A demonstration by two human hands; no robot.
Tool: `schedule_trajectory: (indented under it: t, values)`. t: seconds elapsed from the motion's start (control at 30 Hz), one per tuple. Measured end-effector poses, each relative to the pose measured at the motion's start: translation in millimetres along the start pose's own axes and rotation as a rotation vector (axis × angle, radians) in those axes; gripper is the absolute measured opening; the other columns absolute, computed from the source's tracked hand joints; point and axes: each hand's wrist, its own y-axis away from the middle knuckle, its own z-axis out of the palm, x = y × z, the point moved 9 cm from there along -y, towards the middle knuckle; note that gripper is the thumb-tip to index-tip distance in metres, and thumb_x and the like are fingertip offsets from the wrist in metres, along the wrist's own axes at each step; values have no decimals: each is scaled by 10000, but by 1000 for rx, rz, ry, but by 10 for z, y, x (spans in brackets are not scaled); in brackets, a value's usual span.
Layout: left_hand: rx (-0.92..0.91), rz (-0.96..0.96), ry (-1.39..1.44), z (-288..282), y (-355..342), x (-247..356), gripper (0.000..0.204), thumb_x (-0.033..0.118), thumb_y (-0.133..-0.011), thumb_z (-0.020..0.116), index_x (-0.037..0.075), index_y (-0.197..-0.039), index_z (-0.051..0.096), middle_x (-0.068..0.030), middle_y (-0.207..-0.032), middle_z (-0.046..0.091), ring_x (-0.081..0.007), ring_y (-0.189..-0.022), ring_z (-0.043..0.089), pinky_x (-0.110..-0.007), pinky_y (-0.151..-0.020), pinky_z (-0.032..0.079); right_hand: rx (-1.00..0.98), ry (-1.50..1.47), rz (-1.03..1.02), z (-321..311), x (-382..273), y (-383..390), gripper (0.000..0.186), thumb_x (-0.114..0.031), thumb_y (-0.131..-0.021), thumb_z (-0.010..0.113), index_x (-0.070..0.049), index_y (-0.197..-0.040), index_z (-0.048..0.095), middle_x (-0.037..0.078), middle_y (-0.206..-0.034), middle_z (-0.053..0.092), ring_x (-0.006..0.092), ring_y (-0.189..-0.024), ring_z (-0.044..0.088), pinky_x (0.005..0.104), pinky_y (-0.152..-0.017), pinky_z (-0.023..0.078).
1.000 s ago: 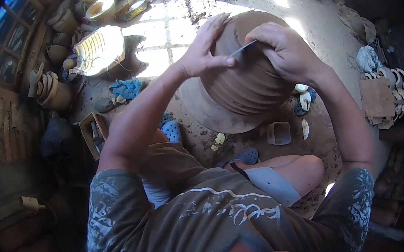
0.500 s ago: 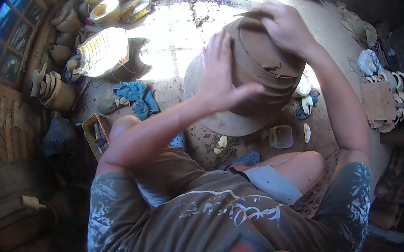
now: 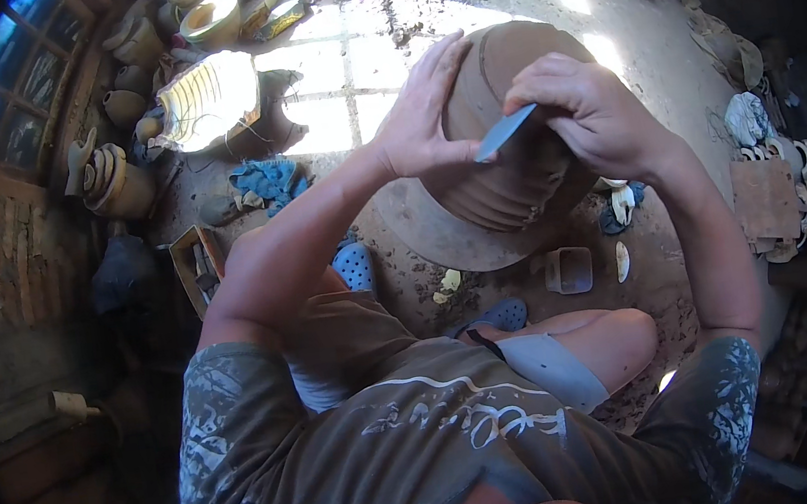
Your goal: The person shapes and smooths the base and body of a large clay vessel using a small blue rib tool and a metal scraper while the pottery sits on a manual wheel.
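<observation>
Grey blade point(image 3: 509, 131) in right hand point(image 3: 599, 117) has returned beside left hand point(image 3: 418, 121)

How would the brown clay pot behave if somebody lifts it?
The pot is probably heavy, being much wider than the left hand. Its brown, ridged wall looks like unfired clay, so it may dent where gripped.

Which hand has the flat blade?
The right hand: its fingers pinch one end of the blue-grey blade. The left hand differs: it lies spread against the clay pot.
</observation>
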Motion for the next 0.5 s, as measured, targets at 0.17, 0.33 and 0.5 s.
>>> schedule_trajectory:
  t: [0.17,0.33,0.5]
  values:
    - [-30,1,2,-95,28,-54,1305,762,-806,781,-69,-1658,247,-358,-1688,268,-506,-1588,267,-542,-1307,237,-68,-142,33,-173,58,86,304,80,-837,612,-16,-1079,769,125,-1072,731,275,-1059,694,380,-965,547]
    - [126,-107,-176,220,245,436,1424,845,-789,737,-101,-1664,130,-361,-1720,159,-548,-1597,170,-657,-1287,141,305,64,264,-371,823,-291,284,-6,-962,610,-4,-1198,769,154,-1174,748,273,-1106,718,363,-1011,550]
    - [133,-165,-223,248,250,408,1470,877,-754,744,-94,-1665,120,-353,-1714,164,-542,-1593,178,-661,-1281,148,328,50,206,-66,603,-381,272,-11,-968,595,-14,-1186,759,149,-1165,753,290,-1101,725,380,-1012,550]
